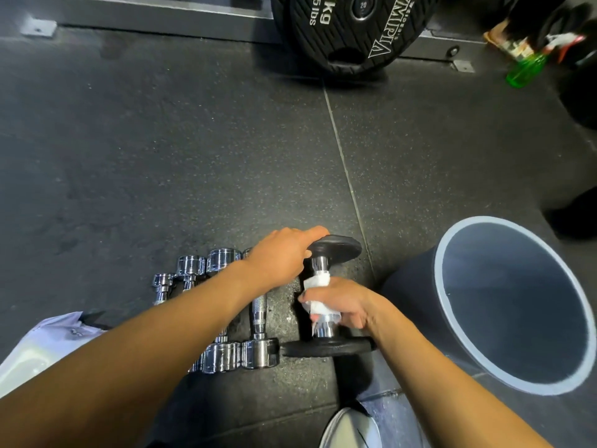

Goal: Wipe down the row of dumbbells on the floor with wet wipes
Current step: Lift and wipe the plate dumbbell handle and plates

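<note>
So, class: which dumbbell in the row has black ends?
The black-plated dumbbell at the row's right end; the right hand grips a wet wipe round its handle. The other dumbbells are chrome.

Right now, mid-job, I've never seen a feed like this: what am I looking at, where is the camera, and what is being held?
There is no machine here: these are a person's two bare arms, seen from one camera worn on their head, looking down at a dark gym floor. A row of chrome dumbbells lies there, with a black-plate dumbbell at its right end. The left hand holds that dumbbell's far plate; the right hand wraps a white wet wipe round its handle in a closed grip. A grey bin sits to the right; a weight plate and a green bottle sit farther off.
</note>
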The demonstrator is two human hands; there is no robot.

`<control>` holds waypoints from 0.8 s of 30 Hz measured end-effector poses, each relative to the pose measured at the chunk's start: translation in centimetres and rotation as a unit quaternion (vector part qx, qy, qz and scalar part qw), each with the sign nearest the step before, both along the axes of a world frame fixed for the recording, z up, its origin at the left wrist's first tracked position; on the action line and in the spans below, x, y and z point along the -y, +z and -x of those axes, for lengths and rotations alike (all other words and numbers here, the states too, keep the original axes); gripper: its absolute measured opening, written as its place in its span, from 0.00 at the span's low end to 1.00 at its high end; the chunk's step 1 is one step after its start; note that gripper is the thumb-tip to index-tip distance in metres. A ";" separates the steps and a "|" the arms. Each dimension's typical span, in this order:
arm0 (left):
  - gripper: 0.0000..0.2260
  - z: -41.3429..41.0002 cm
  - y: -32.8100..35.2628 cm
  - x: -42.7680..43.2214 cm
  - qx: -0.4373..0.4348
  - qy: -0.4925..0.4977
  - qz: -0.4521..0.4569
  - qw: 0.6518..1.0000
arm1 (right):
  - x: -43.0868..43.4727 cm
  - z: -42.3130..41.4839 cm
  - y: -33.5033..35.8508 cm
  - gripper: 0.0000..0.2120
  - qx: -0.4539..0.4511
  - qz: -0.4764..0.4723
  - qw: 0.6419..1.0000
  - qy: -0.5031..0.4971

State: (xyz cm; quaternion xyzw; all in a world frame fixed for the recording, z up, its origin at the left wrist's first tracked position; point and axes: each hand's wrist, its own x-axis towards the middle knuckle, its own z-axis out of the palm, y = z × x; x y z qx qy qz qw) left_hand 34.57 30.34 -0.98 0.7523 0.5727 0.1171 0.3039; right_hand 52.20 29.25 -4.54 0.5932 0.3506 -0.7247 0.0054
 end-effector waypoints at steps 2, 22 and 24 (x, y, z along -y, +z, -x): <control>0.19 -0.1 0.0 0.0 -0.001 -0.002 0.000 1.000 | 0.7 -0.5 0.2 0.09 0.007 0.012 0.999 0.042; 0.18 -1.5 2.1 0.0 -0.025 -0.004 0.013 1.000 | 1.8 -0.3 2.9 0.22 0.097 -0.070 0.991 0.058; 0.18 -1.7 2.5 -0.1 -0.033 -0.011 0.015 0.999 | 1.0 0.4 2.3 0.16 0.059 -0.074 0.995 -0.036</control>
